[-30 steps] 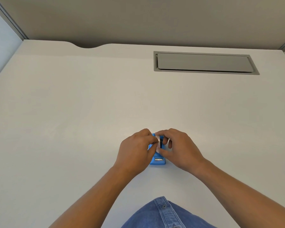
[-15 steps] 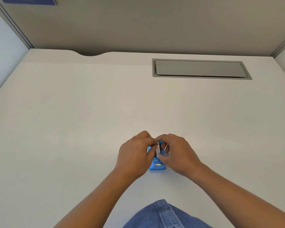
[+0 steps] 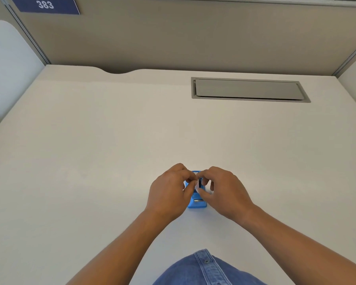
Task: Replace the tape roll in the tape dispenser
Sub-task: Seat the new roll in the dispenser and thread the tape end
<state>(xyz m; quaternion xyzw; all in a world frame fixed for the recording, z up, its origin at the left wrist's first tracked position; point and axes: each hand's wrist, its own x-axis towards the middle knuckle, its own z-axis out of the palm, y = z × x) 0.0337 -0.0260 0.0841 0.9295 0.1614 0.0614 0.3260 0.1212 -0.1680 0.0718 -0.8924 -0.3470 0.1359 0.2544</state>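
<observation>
A small blue tape dispenser [image 3: 197, 203] stands on the white desk [image 3: 111, 151], its cutter end toward me. Both hands close over its far half. My left hand [image 3: 169, 194] pinches from the left and my right hand [image 3: 224, 192] from the right, fingertips meeting above the dispenser's well. Between the fingertips a sliver of a clear tape roll [image 3: 198, 183] with a dark core shows. Most of the roll and the dispenser's far half are hidden by my fingers.
A grey flap cover [image 3: 249, 89] is set into the desk at the back right. A curved cable notch [image 3: 119, 72] cuts the desk's rear edge. Partition walls enclose the desk; a blue sign [image 3: 46, 5] reads 383. Denim clothing [image 3: 206, 270] shows at the bottom.
The camera has tilted up, showing more of the partition and the sign. My fingertips have shifted slightly over the roll; the dispenser stays in the same spot on the desk.
</observation>
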